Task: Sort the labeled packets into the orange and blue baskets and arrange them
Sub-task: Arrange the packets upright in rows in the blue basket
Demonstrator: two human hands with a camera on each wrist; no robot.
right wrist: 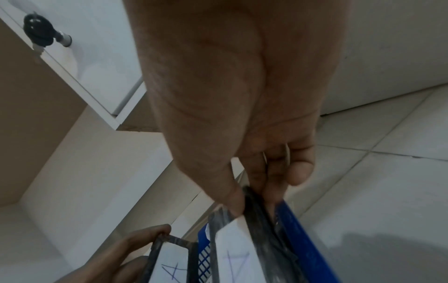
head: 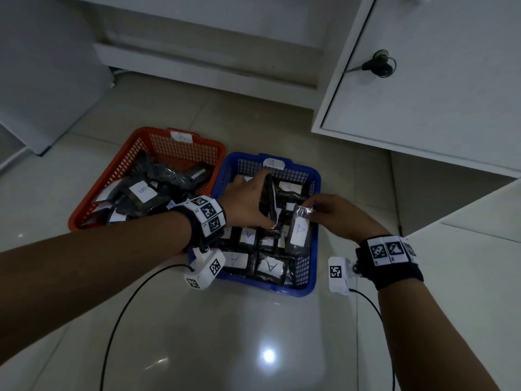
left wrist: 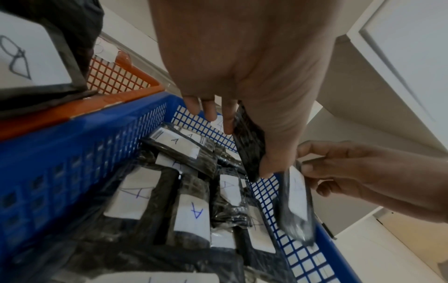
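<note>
The blue basket (head: 311, 286) tagged A stands on the floor, right of the orange basket (head: 84, 215) tagged B. Several dark packets with white A labels lie in rows in the blue one. My left hand (head: 248, 201) grips one dark packet (head: 269, 201) on edge over the blue basket's middle. My right hand (head: 338, 215) pinches the top end of another A packet (head: 298, 230) by the basket's right wall. The held packets show in the wrist views too: left packet (left wrist: 249, 145), right packet (right wrist: 244, 245). Several B packets (head: 141, 193) are heaped in the orange basket.
The baskets sit on pale glossy floor tiles (head: 253, 334). A white cabinet door (head: 437, 80) with a key in its lock (head: 377, 64) stands open at the right. A white ledge (head: 197, 60) runs behind the baskets. Black cables (head: 118, 320) trail from my wrists.
</note>
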